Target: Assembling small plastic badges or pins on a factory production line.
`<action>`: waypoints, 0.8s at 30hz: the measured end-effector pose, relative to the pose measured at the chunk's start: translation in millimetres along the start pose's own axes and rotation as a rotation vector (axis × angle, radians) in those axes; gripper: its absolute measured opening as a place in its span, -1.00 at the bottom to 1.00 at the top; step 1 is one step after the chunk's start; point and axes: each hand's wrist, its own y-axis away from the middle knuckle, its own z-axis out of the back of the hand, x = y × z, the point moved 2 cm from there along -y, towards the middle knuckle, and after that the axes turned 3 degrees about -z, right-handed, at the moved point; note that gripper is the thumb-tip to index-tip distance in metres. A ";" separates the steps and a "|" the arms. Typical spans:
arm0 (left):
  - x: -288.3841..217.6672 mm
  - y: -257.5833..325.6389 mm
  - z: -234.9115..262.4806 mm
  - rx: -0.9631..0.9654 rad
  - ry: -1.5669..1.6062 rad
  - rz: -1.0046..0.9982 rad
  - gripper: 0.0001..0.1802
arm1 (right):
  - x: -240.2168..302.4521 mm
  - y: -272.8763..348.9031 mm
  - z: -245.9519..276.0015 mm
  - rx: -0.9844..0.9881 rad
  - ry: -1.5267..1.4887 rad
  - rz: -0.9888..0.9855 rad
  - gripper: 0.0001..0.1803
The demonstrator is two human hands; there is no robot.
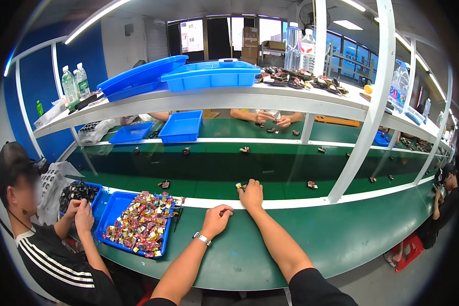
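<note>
My right hand [252, 195] reaches over the white rail to the green conveyor belt. Its fingers are closed on a small electronic part [240, 186] with a pale label, partly hidden by the fingertips. Just short of the rail, my left hand [217, 221] hovers over the green worktable with its fingers curled; what they hold, if anything, is hidden. To its left, a blue tray [101, 224] is heaped with small red, yellow and white wired parts [140, 220]. Thin black leads [178, 214] stick out at the tray's right edge.
Similar parts lie along the belt, one [312, 184] to the right and another [163, 184] to the left. A co-worker [51, 239] handles something at the left beside a tray of black pieces [79, 194]. A slanting white post [364, 117] and overhead shelf [214, 97] frame the belt.
</note>
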 end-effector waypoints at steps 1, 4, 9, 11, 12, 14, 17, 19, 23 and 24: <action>-2.6 -3.4 -3.8 0.005 0.012 0.002 -0.83 | -12.9 -6.7 -1.5 -0.056 -0.085 -0.001 -0.31; 3.2 -2.0 0.6 -0.004 0.049 0.040 -0.81 | -19.8 3.2 10.2 0.011 -0.289 0.055 -0.34; 6.7 -6.6 7.6 0.036 0.507 0.240 -0.74 | -9.2 74.3 77.8 0.398 -0.564 0.381 -0.23; 4.3 -5.4 10.6 0.302 0.625 0.303 -0.68 | -9.3 91.1 95.1 0.451 -0.535 0.387 -0.17; -9.2 -5.0 7.8 0.444 0.618 0.333 -0.66 | -16.7 91.2 97.5 0.449 -0.533 0.359 -0.17; -22.6 -3.5 0.0 0.524 0.620 0.343 -0.64 | -20.4 88.9 101.2 0.449 -0.518 0.544 -0.17; -13.0 -0.7 -4.9 0.497 0.695 0.377 -0.61 | -20.8 89.3 98.8 0.425 -0.520 0.574 -0.24; -14.2 -0.8 -6.2 0.400 0.752 0.439 -0.61 | -21.6 89.7 99.6 0.408 -0.546 0.571 -0.28; -17.0 3.7 -13.1 0.257 0.748 0.446 -0.63 | -18.1 96.1 95.5 0.184 -0.454 0.647 -0.55; -16.3 4.9 -15.6 0.256 0.745 0.452 -0.63 | -16.3 97.7 93.8 0.122 -0.398 0.649 -0.64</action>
